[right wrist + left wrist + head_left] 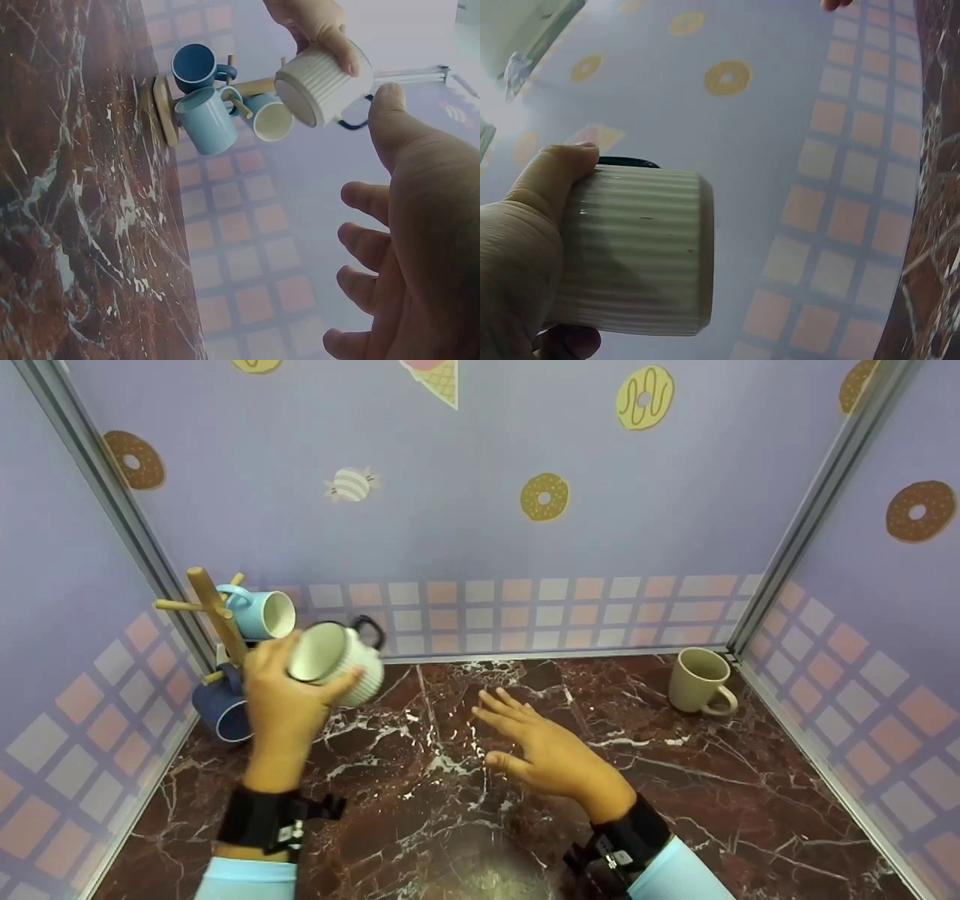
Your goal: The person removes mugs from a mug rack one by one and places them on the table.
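A white ribbed mug (361, 679) with a dark handle is held in the air by my left hand (281, 705), its mouth tilted toward the left. In the left wrist view the thumb and a finger grip the ribbed mug (637, 251) near its rim. My right hand (551, 750) hovers over the table with fingers spread, touching nothing. Beside the left hand stands a wooden mug rack (217, 615), bearing a light blue mug (259, 613) and a dark blue mug (221, 709). The right wrist view shows another light blue mug (206, 120) on it.
A beige mug (691, 682) stands upright at the back right of the dark red marbled table (450, 817), its handle toward the lower right. Patterned lilac walls (450, 540) enclose the table at the back and both sides.
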The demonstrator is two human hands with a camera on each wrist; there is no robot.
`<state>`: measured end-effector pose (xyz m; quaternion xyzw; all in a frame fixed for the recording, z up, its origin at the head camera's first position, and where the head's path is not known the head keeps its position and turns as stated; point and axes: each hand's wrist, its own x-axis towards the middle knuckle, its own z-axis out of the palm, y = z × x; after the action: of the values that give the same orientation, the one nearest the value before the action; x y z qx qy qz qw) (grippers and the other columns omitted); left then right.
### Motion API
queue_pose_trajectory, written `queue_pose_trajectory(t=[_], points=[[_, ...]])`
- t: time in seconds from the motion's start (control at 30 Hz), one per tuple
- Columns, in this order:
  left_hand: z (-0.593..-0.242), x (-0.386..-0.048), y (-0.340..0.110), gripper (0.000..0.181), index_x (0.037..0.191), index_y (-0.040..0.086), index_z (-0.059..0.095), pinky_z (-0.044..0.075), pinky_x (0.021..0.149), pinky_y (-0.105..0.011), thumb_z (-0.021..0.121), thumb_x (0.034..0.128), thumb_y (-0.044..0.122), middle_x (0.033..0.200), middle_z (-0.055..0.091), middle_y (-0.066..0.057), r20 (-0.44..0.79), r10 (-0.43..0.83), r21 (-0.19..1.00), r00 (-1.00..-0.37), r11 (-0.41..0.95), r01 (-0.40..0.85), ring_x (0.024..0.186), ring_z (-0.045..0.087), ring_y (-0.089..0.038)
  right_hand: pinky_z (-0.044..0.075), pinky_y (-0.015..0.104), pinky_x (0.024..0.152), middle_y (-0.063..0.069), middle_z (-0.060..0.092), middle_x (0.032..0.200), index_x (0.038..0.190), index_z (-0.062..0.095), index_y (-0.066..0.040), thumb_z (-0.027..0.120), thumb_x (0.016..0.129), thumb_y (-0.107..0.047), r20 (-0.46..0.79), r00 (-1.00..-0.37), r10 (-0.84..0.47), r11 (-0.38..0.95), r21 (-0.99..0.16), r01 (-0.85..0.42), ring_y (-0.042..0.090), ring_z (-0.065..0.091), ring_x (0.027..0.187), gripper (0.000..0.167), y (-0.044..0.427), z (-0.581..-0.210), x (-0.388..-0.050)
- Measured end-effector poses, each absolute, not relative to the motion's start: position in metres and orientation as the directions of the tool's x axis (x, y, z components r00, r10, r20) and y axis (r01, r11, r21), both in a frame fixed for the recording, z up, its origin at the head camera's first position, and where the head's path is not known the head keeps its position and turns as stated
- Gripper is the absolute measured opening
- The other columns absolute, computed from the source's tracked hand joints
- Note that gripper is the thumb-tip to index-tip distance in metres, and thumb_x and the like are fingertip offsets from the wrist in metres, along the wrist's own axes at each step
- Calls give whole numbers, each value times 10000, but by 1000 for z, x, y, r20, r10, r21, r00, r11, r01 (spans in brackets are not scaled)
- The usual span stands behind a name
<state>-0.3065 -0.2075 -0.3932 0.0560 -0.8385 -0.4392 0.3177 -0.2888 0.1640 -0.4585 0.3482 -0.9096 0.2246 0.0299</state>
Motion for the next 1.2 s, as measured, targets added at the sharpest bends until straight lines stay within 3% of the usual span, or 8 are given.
queue_pose_trajectory(t=[0.2, 0.33, 0.6, 0.77, 0.87, 1.0, 1.1, 1.2], points=[[-403, -305, -172, 1079, 1567, 18, 641, 584, 1139, -688, 1101, 692, 449, 1479, 640, -210, 475, -185, 711, -861, 657, 251, 1345, 593, -422, 301, 640, 1391, -102, 196, 1895, 1783, 374, -270, 519, 1159, -598, 244, -793, -558, 654, -458, -602, 295, 244, 1771, 720, 171, -453, -290], [-413, -302, -153, 1073, 1551, 0, 648, 591, 1139, -685, 1089, 687, 460, 1432, 678, -203, 470, -67, 663, -880, 684, 303, 1355, 603, -416, 311, 671, 1380, -84, 253, 1886, 1780, 381, -289, 523, 1166, -577, 260, -818, -514, 653, -501, -569, 320, 317, 1746, 693, 175, -451, -290], [-425, -294, -126, 1101, 1509, 46, 703, 670, 1035, -619, 1116, 606, 521, 1387, 717, -160, 551, 116, 532, -827, 715, 454, 1319, 643, -378, 336, 696, 1364, 49, 393, 1836, 1778, 384, -331, 574, 1157, -541, 283, -850, -444, 642, -561, -522, 417, 442, 1673, 682, 178, -447, -290], [-431, -289, -114, 1069, 1469, 32, 724, 699, 957, -554, 1111, 611, 537, 1312, 735, -129, 559, 181, 520, -809, 684, 512, 1222, 660, -323, 377, 724, 1332, 127, 493, 1779, 1745, 466, -270, 600, 1174, -424, 305, -845, -439, 567, -636, -524, 449, 506, 1624, 607, 178, -444, -291], [-434, -287, -109, 1057, 1454, 19, 731, 688, 981, -545, 1114, 611, 528, 1298, 746, -123, 576, 231, 496, -784, 663, 560, 1233, 664, -332, 535, 660, 1236, 148, 626, 1672, 1706, 525, -203, 600, 1185, -345, 301, -841, -450, 479, -713, -512, 397, 677, 1474, 545, 178, -445, -293], [-438, -285, -104, 1040, 1442, 33, 741, 682, 991, -533, 1125, 595, 500, 1292, 750, -104, 585, 286, 477, -759, 635, 607, 1237, 666, -332, 707, 466, 944, 170, 816, 1331, 1484, 693, -88, 590, 1193, -282, 278, -842, -462, 387, -791, -474, 260, 826, 1087, 364, 176, -446, -295], [-443, -284, -101, 1025, 1429, 34, 747, 689, 970, -512, 1125, 596, 495, 1279, 750, -90, 580, 327, 467, -746, 616, 634, 1203, 668, -306, 656, 325, 758, 157, 826, 1074, 1223, 761, -63, 604, 1186, -267, 251, -850, -463, 379, -810, -446, 154, 740, 850, 260, 175, -445, -294], [-447, -285, -100, 1022, 1421, 20, 752, 680, 991, -504, 1119, 600, 505, 1269, 757, -100, 585, 361, 446, -726, 605, 660, 1198, 668, -303, 561, 237, 623, 101, 749, 883, 1058, 763, -41, 619, 1177, -257, 209, -853, -478, 371, -832, -411, 95, 612, 696, 285, 175, -445, -294]])
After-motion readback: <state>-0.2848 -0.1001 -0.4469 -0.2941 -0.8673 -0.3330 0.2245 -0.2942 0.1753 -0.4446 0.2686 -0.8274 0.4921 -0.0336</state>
